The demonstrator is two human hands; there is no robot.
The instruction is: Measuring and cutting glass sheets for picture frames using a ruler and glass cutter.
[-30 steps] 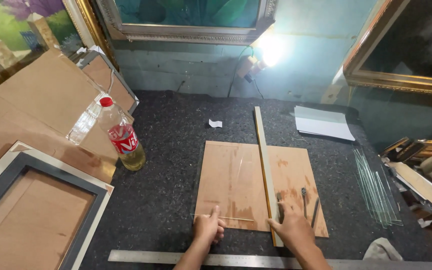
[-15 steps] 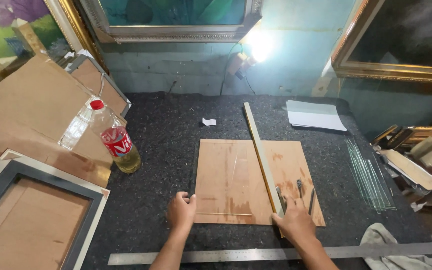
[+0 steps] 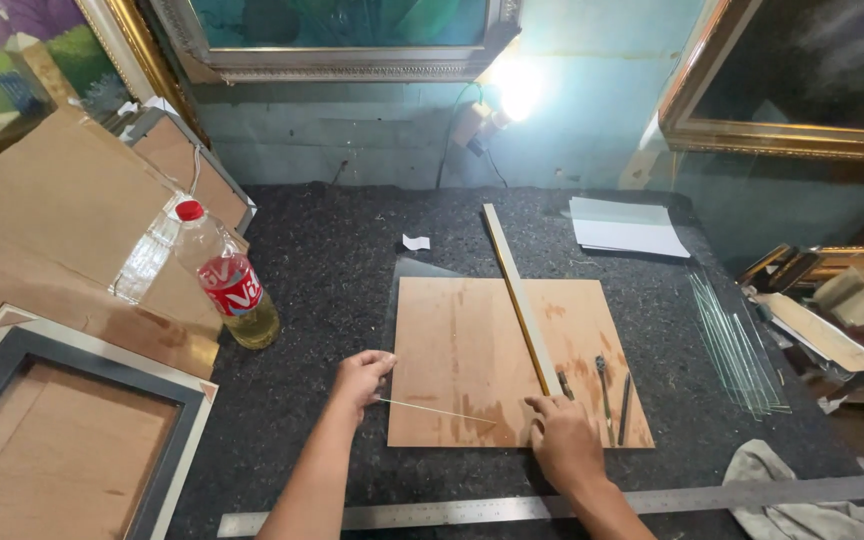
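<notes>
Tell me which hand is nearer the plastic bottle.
Left. The left hand sits at the wooden board's left edge, just right of and below the bottle. The right hand rests on the board's lower right part, much farther away.

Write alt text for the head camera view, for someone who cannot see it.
A person's left hand pinches one end of a thin pale strip at the edge of a brown board on a dark speckled table, while the right hand presses near its other end. A long wooden bar crosses the board; a bottle stands left, a steel ruler lies nearest.
</notes>
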